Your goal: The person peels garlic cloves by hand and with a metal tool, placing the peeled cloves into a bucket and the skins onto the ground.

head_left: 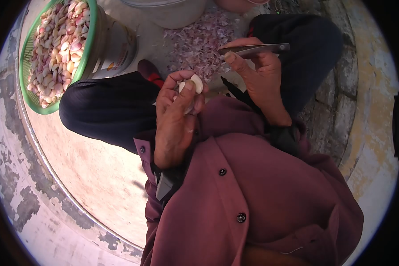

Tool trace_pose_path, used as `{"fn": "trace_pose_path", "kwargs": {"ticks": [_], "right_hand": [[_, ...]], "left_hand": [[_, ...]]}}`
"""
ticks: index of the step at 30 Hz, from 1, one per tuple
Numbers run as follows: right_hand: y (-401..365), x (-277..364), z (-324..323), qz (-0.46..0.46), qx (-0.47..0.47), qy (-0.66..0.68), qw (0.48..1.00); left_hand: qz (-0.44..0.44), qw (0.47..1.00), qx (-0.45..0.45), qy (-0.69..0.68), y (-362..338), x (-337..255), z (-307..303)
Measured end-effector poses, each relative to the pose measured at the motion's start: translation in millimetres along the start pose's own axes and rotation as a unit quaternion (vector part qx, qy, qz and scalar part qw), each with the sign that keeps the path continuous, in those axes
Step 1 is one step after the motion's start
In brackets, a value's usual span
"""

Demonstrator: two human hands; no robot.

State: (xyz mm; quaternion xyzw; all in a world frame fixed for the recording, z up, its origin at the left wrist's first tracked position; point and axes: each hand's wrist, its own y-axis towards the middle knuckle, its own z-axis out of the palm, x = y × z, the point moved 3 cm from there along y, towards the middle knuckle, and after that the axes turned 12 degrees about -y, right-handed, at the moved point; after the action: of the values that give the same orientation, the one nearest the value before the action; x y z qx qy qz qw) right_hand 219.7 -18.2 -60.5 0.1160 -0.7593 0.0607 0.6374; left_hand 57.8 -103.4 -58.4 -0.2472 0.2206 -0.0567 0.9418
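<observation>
Several pale garlic cloves [197,84] are held in my left hand [178,108], its thumb pressed on them and its fingers curled round. To the right and a little higher, my right hand [262,80] grips a small knife [270,48] between thumb and fingers. The knife lies roughly level, its dark end pointing right and its other end by my thumb and fingertips. The two hands are apart, and the knife does not touch the cloves.
A green basket [91,48] full of garlic cloves [60,48] rests on a bucket [119,48] at the upper left. Pinkish garlic skins [199,42] cover the ground beyond my hands. A pale tub [173,15] and part of a reddish container [237,4] stand at the top.
</observation>
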Motion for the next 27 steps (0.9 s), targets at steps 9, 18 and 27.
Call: {"fn": "trace_pose_path", "kwargs": {"ticks": [9, 18, 27], "right_hand": [[-14, 28, 15, -0.123, 0.059, -0.027, 0.990], [-7, 17, -2, -0.054, 0.022, -0.085, 0.995], [-17, 27, 11, -0.161, 0.085, -0.071, 0.981]], "left_hand": [[0.019, 1.000, 0.018, 0.003, 2, 2, -2], [0.007, 1.000, 0.015, 0.006, -2, 4, 7], [0.039, 0.999, -0.014, 0.000, 3, 9, 3]]}}
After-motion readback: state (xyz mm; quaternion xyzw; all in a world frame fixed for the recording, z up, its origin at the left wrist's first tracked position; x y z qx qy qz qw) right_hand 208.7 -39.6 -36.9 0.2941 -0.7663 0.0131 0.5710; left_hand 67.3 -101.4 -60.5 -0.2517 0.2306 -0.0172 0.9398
